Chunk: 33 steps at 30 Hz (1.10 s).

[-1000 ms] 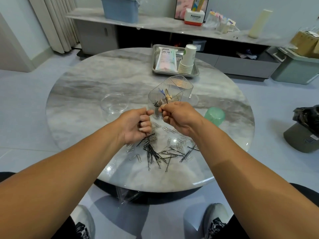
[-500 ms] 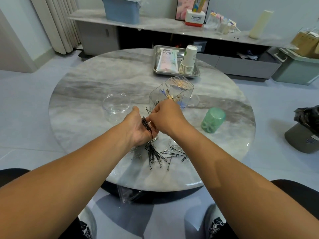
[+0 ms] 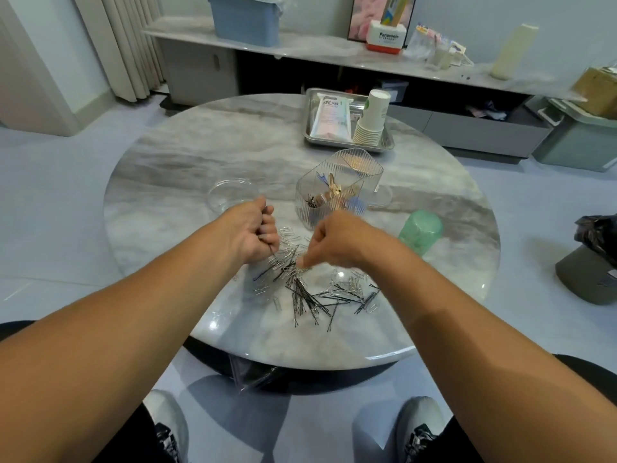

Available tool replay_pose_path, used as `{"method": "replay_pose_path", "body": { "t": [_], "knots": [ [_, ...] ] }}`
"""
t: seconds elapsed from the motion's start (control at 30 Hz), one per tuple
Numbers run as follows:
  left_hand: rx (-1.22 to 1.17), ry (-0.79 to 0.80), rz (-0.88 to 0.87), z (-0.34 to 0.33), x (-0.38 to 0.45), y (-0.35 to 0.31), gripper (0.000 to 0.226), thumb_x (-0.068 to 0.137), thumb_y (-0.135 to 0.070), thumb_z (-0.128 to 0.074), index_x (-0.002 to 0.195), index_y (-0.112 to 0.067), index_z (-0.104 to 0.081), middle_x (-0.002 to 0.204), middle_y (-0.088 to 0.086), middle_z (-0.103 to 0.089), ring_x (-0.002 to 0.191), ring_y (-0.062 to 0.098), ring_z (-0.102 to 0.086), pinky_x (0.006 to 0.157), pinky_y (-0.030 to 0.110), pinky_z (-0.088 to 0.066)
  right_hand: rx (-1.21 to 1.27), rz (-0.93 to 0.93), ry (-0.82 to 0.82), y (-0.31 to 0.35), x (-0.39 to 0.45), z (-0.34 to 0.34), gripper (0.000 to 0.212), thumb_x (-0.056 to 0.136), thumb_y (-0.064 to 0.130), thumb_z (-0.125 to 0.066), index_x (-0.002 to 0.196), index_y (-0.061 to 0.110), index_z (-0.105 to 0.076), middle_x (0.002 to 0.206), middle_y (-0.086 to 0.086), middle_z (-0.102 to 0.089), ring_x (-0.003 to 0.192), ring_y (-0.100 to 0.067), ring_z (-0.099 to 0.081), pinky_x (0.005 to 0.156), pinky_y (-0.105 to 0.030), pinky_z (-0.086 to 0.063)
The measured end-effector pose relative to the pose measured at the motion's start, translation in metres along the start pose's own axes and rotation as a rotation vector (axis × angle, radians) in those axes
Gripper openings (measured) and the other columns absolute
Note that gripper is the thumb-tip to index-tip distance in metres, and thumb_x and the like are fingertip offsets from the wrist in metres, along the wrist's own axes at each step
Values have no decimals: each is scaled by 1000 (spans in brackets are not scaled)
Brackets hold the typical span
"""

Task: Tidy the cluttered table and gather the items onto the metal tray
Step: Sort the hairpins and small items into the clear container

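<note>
Left hand (image 3: 251,230), frame centre, fisted around a few black hairpins. Right hand (image 3: 337,241) beside it, fingertips pinching down into the pile of hairpins (image 3: 309,297) and clear paper clips (image 3: 286,250) on the round marble tabletop (image 3: 173,182); blurred, what it pinches unclear. Ribbed clear organizer (image 3: 337,192) just above hands. Green cup (image 3: 420,230) on its side at right. Metal tray (image 3: 310,110), upper centre, carries a packet (image 3: 330,116) and paper cup stack (image 3: 371,120).
</note>
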<state>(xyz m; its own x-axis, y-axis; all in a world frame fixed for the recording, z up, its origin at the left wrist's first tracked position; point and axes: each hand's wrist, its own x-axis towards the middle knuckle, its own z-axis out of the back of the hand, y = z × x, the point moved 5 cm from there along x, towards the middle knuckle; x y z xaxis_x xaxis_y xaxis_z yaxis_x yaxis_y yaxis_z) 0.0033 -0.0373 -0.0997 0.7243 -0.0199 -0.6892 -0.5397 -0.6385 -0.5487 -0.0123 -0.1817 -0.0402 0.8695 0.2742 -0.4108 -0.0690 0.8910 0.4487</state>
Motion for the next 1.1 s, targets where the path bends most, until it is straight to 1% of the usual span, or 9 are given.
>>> {"method": "replay_pose_path", "body": {
  "t": [0.1, 0.23, 0.33, 0.43, 0.53, 0.8, 0.9, 1.03, 1.1],
  "knots": [
    [240, -4, -12, 7, -1, -1, 34, 106, -30, -49, 74, -22, -42, 43, -9, -19, 30, 6, -15, 33, 16, -10, -244, -93, 113, -9, 1, -33, 58, 71, 55, -87, 77, 11, -51, 77, -1, -59, 77, -25, -58, 75, -34, -51],
    [305, -14, -15, 12, -1, 1, 33, 106, -30, -49, 75, -21, -42, 45, -9, -20, 31, 5, -15, 32, 16, -10, -432, -110, 33, -14, 9, -51, 64, 65, 67, -84, 75, 18, -42, 76, 3, -54, 80, -25, -59, 78, -36, -51],
    [200, -24, 11, 15, -1, 0, 33, 106, -27, -46, 75, -19, -44, 50, -9, -28, 30, 4, -21, 31, 14, -14, -421, -97, -4, -17, 16, -53, 57, 70, 56, -85, 74, 19, -42, 76, 3, -53, 76, -24, -58, 72, -34, -50],
    [106, -4, 32, 16, -2, -1, 34, 107, -28, -42, 76, -15, -47, 47, -6, -37, 31, 4, -30, 32, 13, -23, -406, -49, -43, -19, 21, -47, 35, 78, 26, -79, 68, 16, -47, 69, 1, -53, 58, -18, -50, 52, -25, -38],
    [25, 4, 58, 15, -3, 0, 34, 108, -30, -42, 81, -11, -49, 56, -2, -43, 40, 6, -39, 36, 11, -31, -475, 11, -63, -20, 22, -39, 30, 78, 8, -69, 63, 12, -44, 63, -2, -48, 52, -18, -44, 46, -24, -32],
    [5, -3, 63, 13, -6, 7, 33, 108, -33, -42, 91, -6, -47, 71, 3, -50, 59, 10, -45, 48, 16, -44, -595, 100, -131, -27, 29, -35, 32, 81, 11, -67, 66, 14, -39, 67, -1, -44, 57, -20, -44, 48, -25, -28],
    [18, 1, 73, 12, -6, 9, 33, 108, -34, -41, 92, -6, -48, 69, 4, -51, 57, 11, -46, 48, 17, -46, -432, 52, -117, -38, 34, -26, 21, 76, 19, -71, 68, 12, -52, 67, -1, -54, 60, -21, -51, 54, -23, -35],
    [-4, 15, 79, 11, -3, 9, 40, 109, -36, -39, 86, -5, -49, 69, 3, -50, 49, 14, -52, 61, 15, -41, 67, 14, -97, -55, 38, -5, 25, 80, 19, -76, 75, -4, -68, 70, -15, -65, 61, -20, -54, 58, -30, -52],
    [-16, 31, 84, 7, -4, 12, 41, 109, -37, -38, 86, -5, -49, 71, 4, -50, 51, 17, -54, 56, 15, -47, 264, -8, -121, -62, 36, 9, 24, 80, 20, -80, 83, -2, -74, 71, -13, -70, 59, -14, -56, 50, -22, -50]
  ]
}}
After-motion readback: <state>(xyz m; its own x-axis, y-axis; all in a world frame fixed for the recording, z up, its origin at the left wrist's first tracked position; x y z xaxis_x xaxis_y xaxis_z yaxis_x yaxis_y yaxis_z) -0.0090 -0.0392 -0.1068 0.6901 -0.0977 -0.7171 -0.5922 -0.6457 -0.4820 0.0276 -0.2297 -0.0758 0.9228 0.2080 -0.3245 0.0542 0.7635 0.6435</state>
